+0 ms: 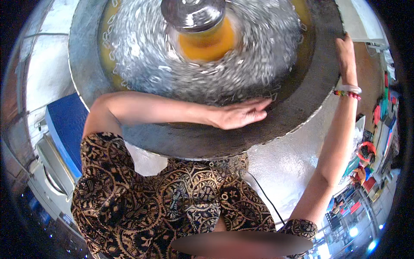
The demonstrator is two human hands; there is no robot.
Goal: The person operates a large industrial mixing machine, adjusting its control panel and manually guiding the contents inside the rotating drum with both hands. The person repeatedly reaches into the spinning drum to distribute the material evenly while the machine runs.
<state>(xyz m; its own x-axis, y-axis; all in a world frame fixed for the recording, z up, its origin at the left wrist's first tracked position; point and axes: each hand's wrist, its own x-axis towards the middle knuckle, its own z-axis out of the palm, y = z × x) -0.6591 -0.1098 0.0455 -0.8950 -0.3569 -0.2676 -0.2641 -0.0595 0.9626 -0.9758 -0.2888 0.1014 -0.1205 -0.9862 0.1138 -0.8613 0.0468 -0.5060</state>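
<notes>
At left, a blue box [67, 127] is being seen. Small metal loops [151, 73] are being blurred by motion in a wide metal bowl [87, 52], around a domed hub [194, 16]. Left hand [238, 116] is being held open, fingers extended, over the bowl's near side. Right hand [346, 54] is being rested at its right edge; whether gripping, cannot be told.
</notes>
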